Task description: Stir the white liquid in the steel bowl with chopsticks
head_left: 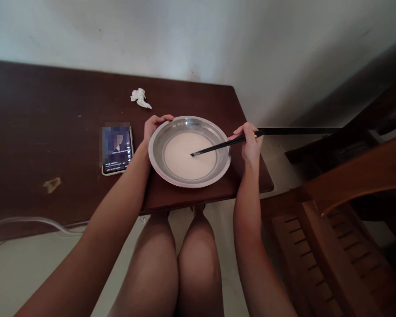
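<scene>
A wide metal bowl (pixel 158 152) stands near the right front corner of a dark wooden table (pixel 46 145). It holds a smooth white liquid (pixel 185 160). My left hand (pixel 154 125) grips the bowl's far left rim with curled fingers. My right hand (pixel 250 140) is closed on a pair of black chopsticks (pixel 218 147) at the bowl's right side. Their tips dip into the white liquid near its middle.
A phone (pixel 117 149) with a lit screen lies just left of the bowl. A crumpled white tissue (pixel 139 97) lies farther back. A cable (pixel 36 221) runs along the table's front left edge. A wooden chair (pixel 336 229) stands at the right. My knees are below the table.
</scene>
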Demonstrator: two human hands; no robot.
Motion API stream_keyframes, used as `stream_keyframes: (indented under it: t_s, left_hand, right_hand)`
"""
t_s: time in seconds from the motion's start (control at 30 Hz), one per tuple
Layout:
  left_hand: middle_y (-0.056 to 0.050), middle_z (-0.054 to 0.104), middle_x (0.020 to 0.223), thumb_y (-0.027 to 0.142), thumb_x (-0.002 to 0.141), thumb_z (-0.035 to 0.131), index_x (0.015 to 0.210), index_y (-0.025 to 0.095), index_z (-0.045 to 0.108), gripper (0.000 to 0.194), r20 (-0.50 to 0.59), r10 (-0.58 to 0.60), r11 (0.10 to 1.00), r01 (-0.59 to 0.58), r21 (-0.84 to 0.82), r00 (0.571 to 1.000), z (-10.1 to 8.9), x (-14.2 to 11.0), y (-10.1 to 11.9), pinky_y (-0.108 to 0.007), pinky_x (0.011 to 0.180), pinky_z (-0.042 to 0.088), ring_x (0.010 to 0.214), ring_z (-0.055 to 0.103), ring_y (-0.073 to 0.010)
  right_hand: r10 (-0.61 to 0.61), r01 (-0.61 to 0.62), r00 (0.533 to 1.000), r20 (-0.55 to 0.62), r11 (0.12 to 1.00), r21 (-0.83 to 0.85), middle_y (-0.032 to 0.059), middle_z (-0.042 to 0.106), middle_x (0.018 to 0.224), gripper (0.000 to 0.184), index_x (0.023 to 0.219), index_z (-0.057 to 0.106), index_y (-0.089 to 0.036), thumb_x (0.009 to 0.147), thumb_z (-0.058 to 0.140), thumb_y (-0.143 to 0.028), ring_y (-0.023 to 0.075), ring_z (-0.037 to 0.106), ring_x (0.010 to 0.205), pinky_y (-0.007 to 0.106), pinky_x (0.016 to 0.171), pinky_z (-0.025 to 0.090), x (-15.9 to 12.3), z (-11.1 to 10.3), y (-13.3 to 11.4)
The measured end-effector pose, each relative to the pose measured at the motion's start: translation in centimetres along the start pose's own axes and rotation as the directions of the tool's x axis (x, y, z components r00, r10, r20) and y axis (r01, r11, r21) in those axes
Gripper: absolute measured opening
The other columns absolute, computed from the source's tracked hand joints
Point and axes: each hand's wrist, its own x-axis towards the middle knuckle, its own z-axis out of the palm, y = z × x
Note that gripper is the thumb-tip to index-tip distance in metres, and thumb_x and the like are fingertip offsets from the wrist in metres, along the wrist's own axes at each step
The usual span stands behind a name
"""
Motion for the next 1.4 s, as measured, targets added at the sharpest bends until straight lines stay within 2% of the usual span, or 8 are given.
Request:
stream_keyframes:
  t_s: [0.17, 0.37, 0.6, 0.7, 0.83, 1.03, 1.23, 1.4]
  left_hand:
    - [-0.002, 0.061, 0.056, 0.022, 0.083, 0.037, 0.067, 0.018, 0.061, 0.029, 0.038, 0.002, 1.000, -0.002, 0.006, 0.999, -0.2, 0.1, 0.0, -0.024, 0.053, 0.049, 0.051, 0.059, -0.0145]
    - [-0.002, 0.062, 0.057, 0.021, 0.082, 0.038, 0.069, 0.018, 0.061, 0.027, 0.020, 0.000, 1.000, 0.000, 0.023, 1.000, -0.1, 0.1, 0.0, -0.025, 0.053, 0.050, 0.052, 0.059, -0.0155]
    - [-0.002, 0.062, 0.055, 0.020, 0.080, 0.039, 0.076, 0.019, 0.063, 0.025, -0.007, -0.003, 1.000, 0.003, 0.009, 1.000, 0.0, 0.0, 0.0, -0.027, 0.057, 0.051, 0.055, 0.062, -0.0172]
    - [-0.002, 0.062, 0.056, 0.023, 0.080, 0.041, 0.076, 0.020, 0.064, 0.023, -0.016, -0.001, 1.000, 0.002, 0.016, 1.000, -0.1, 0.0, 0.0, -0.028, 0.058, 0.051, 0.056, 0.062, -0.0178]
    - [-0.002, 0.062, 0.057, 0.024, 0.082, 0.040, 0.071, 0.019, 0.063, 0.025, -0.018, -0.009, 1.000, 0.010, 0.021, 1.000, -0.1, 0.1, -0.1, -0.026, 0.056, 0.050, 0.054, 0.061, -0.0166]
    - [-0.003, 0.062, 0.056, 0.021, 0.079, 0.038, 0.072, 0.018, 0.063, 0.027, 0.008, -0.010, 1.000, 0.010, 0.001, 1.000, -0.1, 0.1, -0.1, -0.027, 0.055, 0.050, 0.054, 0.060, -0.0168]
    - [-0.003, 0.061, 0.055, 0.020, 0.078, 0.037, 0.074, 0.018, 0.063, 0.026, -0.006, -0.005, 1.000, 0.005, 0.005, 1.000, 0.1, -0.1, 0.0, -0.027, 0.055, 0.050, 0.053, 0.059, -0.0165]
    - [-0.002, 0.061, 0.054, 0.020, 0.080, 0.036, 0.073, 0.019, 0.063, 0.027, -0.010, -0.015, 1.000, 0.015, 0.008, 1.000, 0.4, -0.4, 0.2, -0.026, 0.054, 0.049, 0.052, 0.059, -0.0161]
  right_hand:
    - [-0.001, 0.010, 0.981, 0.192, 0.999, -0.045, -0.0043, 0.061, 0.056, 0.035, 0.065, 0.062, -0.021, 0.084, 0.050, -0.049, 0.0098, 0.065, 0.060, 0.025, 0.063, 0.053, -0.4, 0.5, -0.8]
    - [-0.011, 0.011, 1.000, 0.001, 1.000, 0.008, -0.0056, 0.058, 0.056, 0.037, 0.063, 0.059, -0.020, 0.085, 0.048, -0.048, 0.0084, 0.063, 0.053, 0.024, 0.059, 0.051, 0.0, 0.1, -0.2]
    - [-0.010, 0.025, 0.977, 0.213, 0.997, -0.067, -0.0041, 0.061, 0.057, 0.035, 0.064, 0.063, -0.022, 0.085, 0.049, -0.046, 0.0100, 0.064, 0.062, 0.026, 0.066, 0.052, -0.6, 0.5, -1.2]
    - [-0.035, 0.048, 0.992, 0.124, 0.994, -0.100, -0.0040, 0.062, 0.060, 0.036, 0.064, 0.062, -0.022, 0.085, 0.048, -0.048, 0.0101, 0.065, 0.064, 0.027, 0.070, 0.052, -0.3, 0.4, -1.0]
    - [-0.001, 0.001, 1.000, 0.004, 0.999, -0.033, -0.0050, 0.057, 0.055, 0.040, 0.062, 0.058, -0.021, 0.086, 0.045, -0.050, 0.0088, 0.063, 0.052, 0.025, 0.059, 0.050, -0.1, 0.0, -0.3]
    - [0.006, 0.005, 0.976, 0.218, 0.999, -0.048, -0.0042, 0.060, 0.056, 0.035, 0.065, 0.062, -0.022, 0.085, 0.049, -0.047, 0.0101, 0.064, 0.060, 0.026, 0.066, 0.052, -0.5, 0.4, -1.0]
    - [-0.008, 0.008, 1.000, -0.002, 1.000, -0.026, -0.0048, 0.059, 0.056, 0.039, 0.063, 0.059, -0.021, 0.085, 0.046, -0.050, 0.0091, 0.063, 0.053, 0.025, 0.060, 0.050, 0.0, 0.0, -0.2]
    - [0.003, 0.001, 0.983, 0.183, 1.000, -0.027, -0.0046, 0.059, 0.054, 0.036, 0.064, 0.062, -0.022, 0.084, 0.049, -0.049, 0.0095, 0.063, 0.056, 0.025, 0.062, 0.051, -0.4, 0.3, -0.8]
